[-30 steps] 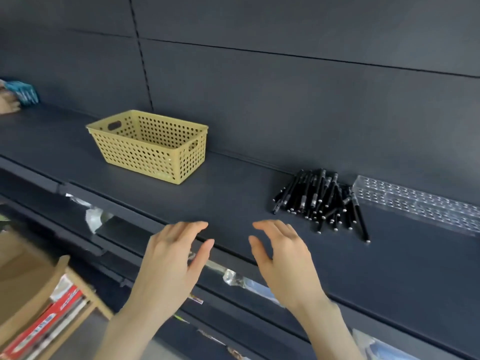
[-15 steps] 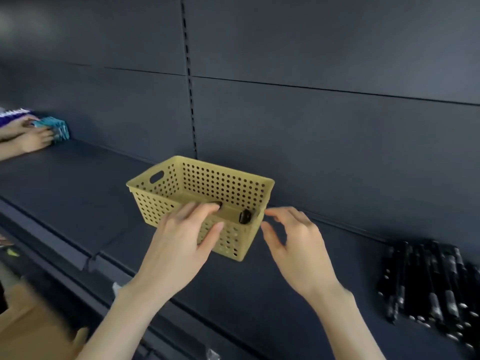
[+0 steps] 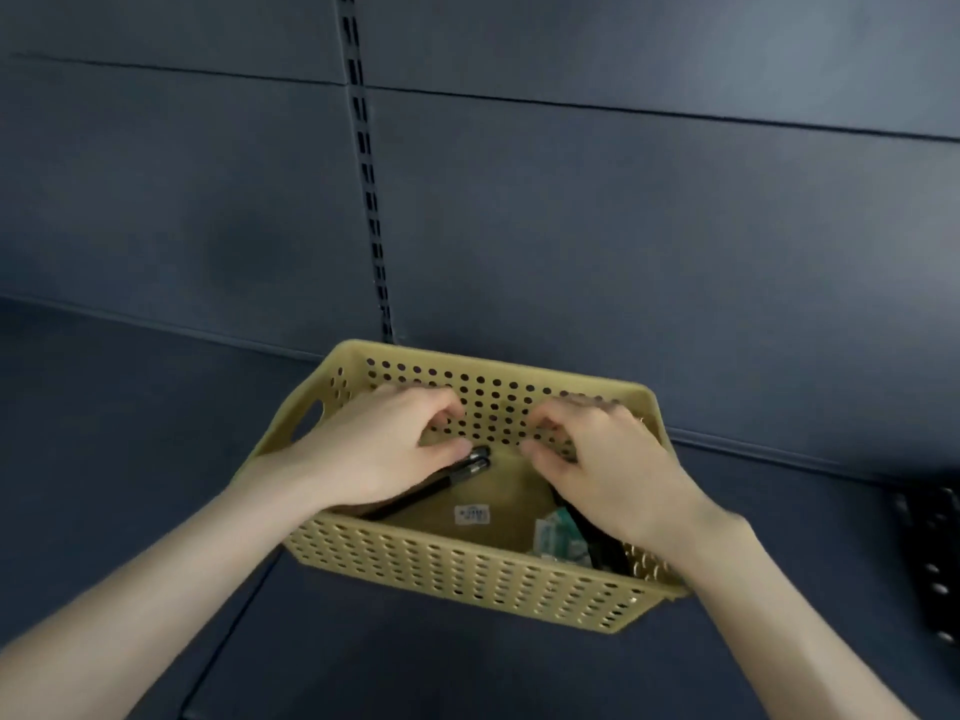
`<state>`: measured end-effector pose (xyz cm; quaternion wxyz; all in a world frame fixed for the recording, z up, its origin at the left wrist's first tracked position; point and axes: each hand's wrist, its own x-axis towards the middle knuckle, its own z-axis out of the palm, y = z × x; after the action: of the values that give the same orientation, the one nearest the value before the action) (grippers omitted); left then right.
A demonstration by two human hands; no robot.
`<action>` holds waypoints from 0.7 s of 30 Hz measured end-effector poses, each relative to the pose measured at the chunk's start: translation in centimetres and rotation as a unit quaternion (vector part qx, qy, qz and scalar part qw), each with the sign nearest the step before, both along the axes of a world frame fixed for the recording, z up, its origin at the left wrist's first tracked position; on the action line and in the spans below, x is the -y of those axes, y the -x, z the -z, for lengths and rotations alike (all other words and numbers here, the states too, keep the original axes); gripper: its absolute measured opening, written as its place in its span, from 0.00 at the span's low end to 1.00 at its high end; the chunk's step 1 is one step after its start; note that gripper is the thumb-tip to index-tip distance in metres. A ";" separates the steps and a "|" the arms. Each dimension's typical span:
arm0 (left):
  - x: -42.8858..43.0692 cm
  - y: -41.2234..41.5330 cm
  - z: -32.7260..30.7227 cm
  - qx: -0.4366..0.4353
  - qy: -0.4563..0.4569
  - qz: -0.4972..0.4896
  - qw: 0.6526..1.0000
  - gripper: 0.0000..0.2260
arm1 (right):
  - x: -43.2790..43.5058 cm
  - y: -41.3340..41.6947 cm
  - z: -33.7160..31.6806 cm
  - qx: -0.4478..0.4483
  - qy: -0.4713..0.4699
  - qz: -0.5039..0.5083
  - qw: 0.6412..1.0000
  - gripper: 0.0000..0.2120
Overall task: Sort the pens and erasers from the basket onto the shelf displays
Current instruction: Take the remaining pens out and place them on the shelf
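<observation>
Both hands, half a second ago hovering at near rim, now down inside basket (image 3: 467,569); camera closer, basket centred.

Head view — left hand (image 3: 384,449): fingers curled over two black pens (image 3: 462,471), thumb at pen tips; gripped or merely touched, cannot tell. Right hand (image 3: 605,472): clawed likewise above more dark pens (image 3: 597,543), beside green-white eraser packet (image 3: 558,532); hold unclear. Basket sits on dark shelf (image 3: 130,459), close to back panel. Pen pile (image 3: 932,553) at right edge, blurred.

Judgement: two-handed reach likely meant to gather remaining stock at once — few items left.
</observation>
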<state>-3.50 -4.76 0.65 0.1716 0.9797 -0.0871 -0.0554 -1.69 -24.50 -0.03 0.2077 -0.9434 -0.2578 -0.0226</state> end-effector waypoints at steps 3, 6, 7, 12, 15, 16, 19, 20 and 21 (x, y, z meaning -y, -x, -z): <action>-1.1 -2.6 0.7 -0.071 -0.070 0.070 0.993 0.21 | -1.0 -1.2 0.2 -0.067 0.053 0.037 0.996 0.14; -1.5 -4.4 1.5 -0.110 -0.141 0.123 0.976 0.20 | -1.2 -2.1 0.6 -0.146 0.101 0.071 0.982 0.11; -1.5 -4.8 1.7 -0.118 -0.164 0.139 0.969 0.19 | -1.2 -2.2 0.7 -0.162 0.118 0.081 0.976 0.11; -1.2 -6.1 3.3 -0.174 -0.231 0.204 0.935 0.15 | -1.4 -2.7 0.8 -0.177 0.197 0.104 0.959 0.13; -1.1 -6.4 4.1 -0.187 -0.240 0.210 0.929 0.15 | -1.5 -3.0 0.8 -0.190 0.224 0.100 0.951 0.13; -1.0 -6.4 4.3 -0.186 -0.237 0.212 0.930 0.14 | -1.5 -3.1 0.8 -0.195 0.229 0.096 0.949 0.13; -0.9 -6.4 4.7 -0.182 -0.228 0.221 0.931 0.12 | -1.5 -3.6 0.7 -0.235 0.219 0.098 0.942 0.17; -0.9 -6.4 4.7 -0.187 -0.224 0.220 0.931 0.11 | -1.6 -3.8 0.7 -0.255 0.208 0.101 0.939 0.19; -0.9 -6.3 4.7 -0.197 -0.219 0.218 0.930 0.10 | -1.6 -4.0 0.6 -0.276 0.196 0.103 0.935 0.18</action>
<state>2.81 -3.89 -4.06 -0.0499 0.9193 -0.2483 -0.3012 2.31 -22.87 -0.64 0.0779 -0.9559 -0.0908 0.2683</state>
